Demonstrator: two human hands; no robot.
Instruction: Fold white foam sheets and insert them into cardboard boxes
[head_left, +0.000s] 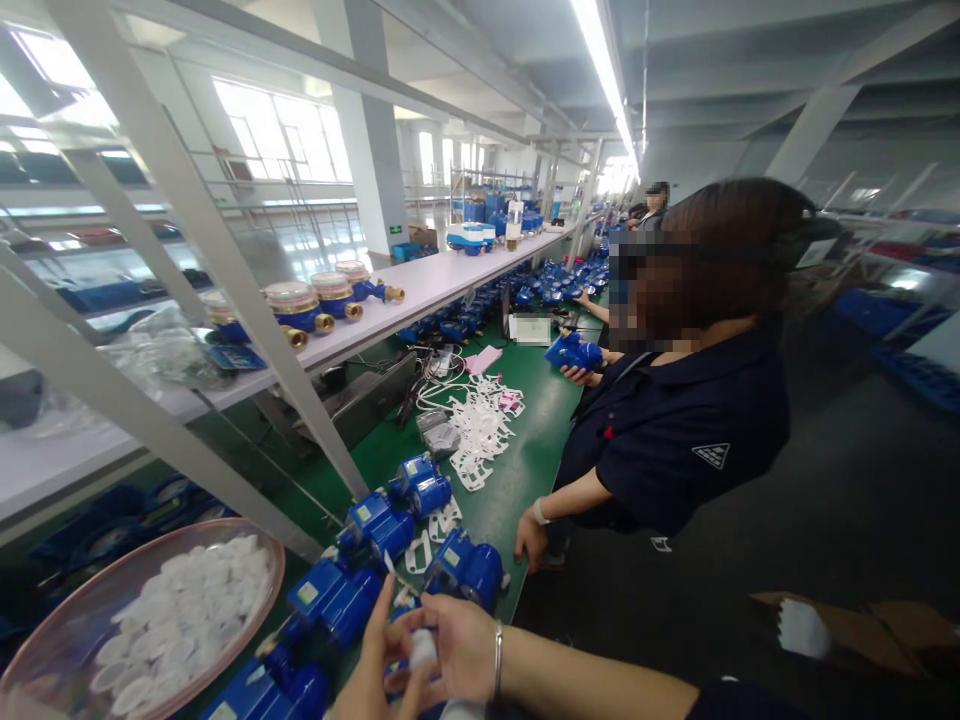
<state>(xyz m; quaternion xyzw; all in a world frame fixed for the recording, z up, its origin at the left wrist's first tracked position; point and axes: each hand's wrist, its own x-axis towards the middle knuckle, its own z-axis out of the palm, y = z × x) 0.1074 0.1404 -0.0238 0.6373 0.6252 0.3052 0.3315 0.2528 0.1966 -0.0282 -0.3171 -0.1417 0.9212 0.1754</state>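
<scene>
At the bottom of the view, my left hand (367, 665) and my right hand (459, 645) come together around a small white part (423, 650). A silver bangle circles my right wrist. Something blue lies partly hidden under my fingers. Just beyond my hands, several blue water meter bodies (465, 570) stand on the green workbench (529, 440). To the left of my hands is a round pinkish tray (251, 545) heaped with white rings. My hands do not touch the tray.
A co-worker (675, 420) stands along the bench's right side, holding a blue meter (574, 352). White plastic pieces (480, 430) and cables lie on the bench. A white shelf (420, 290) above it carries brass-fitted meters (300, 310). Diagonal white shelf supports cross the left side.
</scene>
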